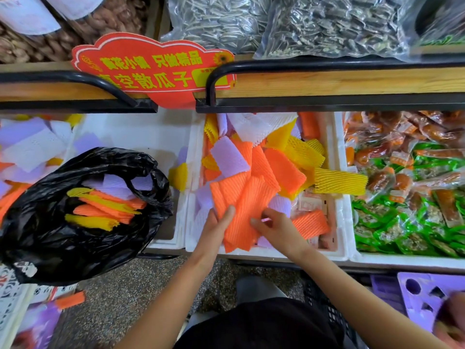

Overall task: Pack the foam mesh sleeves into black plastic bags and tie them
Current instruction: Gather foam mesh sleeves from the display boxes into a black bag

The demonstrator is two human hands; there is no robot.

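Gathering: left hand (pixel 216 224) is clamping the orange sleeve stack (pixel 241 202) at the white box (pixel 276 255) front edge, right hand (pixel 276 225) is pinching it with curled fingers; likely next, carrying it left into the open black bag (pixel 50 235).

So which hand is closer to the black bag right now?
Left. The left hand grips the orange sleeves just right of the black bag; the right hand is farther right, pinching the same sleeves.

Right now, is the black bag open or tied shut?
Open. The black bag has its mouth spread wide, with orange, yellow and purple sleeves visible inside; its handle loop lies loose, untied.
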